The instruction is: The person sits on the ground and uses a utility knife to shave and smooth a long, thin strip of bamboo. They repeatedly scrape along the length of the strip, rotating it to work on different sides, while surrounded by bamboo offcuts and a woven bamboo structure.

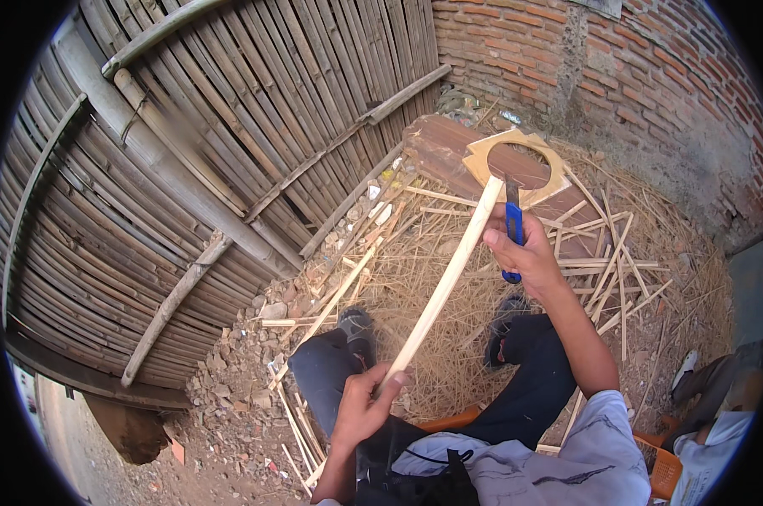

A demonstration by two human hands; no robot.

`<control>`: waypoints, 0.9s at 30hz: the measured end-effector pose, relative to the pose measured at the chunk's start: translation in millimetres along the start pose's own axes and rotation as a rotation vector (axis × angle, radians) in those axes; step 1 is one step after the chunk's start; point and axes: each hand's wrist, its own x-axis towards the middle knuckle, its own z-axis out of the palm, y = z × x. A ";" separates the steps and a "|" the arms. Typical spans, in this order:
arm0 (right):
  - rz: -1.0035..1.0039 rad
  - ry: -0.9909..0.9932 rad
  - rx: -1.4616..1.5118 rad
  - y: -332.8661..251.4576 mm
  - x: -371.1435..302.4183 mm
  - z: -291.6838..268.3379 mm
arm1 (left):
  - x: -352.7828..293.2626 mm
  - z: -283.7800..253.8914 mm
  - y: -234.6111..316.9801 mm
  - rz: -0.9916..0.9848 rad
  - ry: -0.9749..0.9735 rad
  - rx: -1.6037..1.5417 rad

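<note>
My left hand (366, 411) is closed round the near end of a long pale strip of wood or bamboo (445, 291). The strip slants up and away to the right, in front of my knees. In my right hand (533, 260) is a blue utility knife (514, 228), gripped upright with its blade out. The blade stands close beside the strip's far end; whether they touch I cannot tell. Just beyond lies a light wooden board with a large round hole (478, 158), resting on a brown plank (436, 148).
Several thin strips (617, 261) lie scattered over straw (432, 371) on the right, with more (301, 430) by my left leg. A bamboo wall (297, 101) rises at left, a brick wall (634, 84) behind. Another person (710, 405) sits at far right near an orange chair (664, 472).
</note>
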 end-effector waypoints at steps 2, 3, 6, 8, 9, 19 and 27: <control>-0.003 0.004 0.012 -2.2 -0.7 3.1 | 0.0 -1.8 6.0 -0.019 -0.048 -0.039; -0.006 0.002 0.020 -3.9 -0.6 5.4 | -0.6 -3.2 4.9 -0.024 -0.067 -0.065; 0.006 -0.009 0.033 -2.1 -0.3 4.0 | -0.2 -5.9 -0.8 -0.011 -0.092 -0.124; 0.020 -0.006 0.042 -2.0 -0.9 4.6 | 1.6 -6.3 -3.9 0.036 -0.065 -0.136; 0.026 0.002 0.048 -4.0 -1.4 6.7 | 2.7 -6.9 -8.0 0.032 -0.054 -0.104; 0.027 -0.036 0.035 -3.1 -0.3 3.4 | 4.4 -8.8 -4.2 -0.026 -0.042 -0.157; -0.144 0.047 -0.068 -2.3 -3.6 10.9 | 6.2 2.6 15.1 0.068 0.082 -0.002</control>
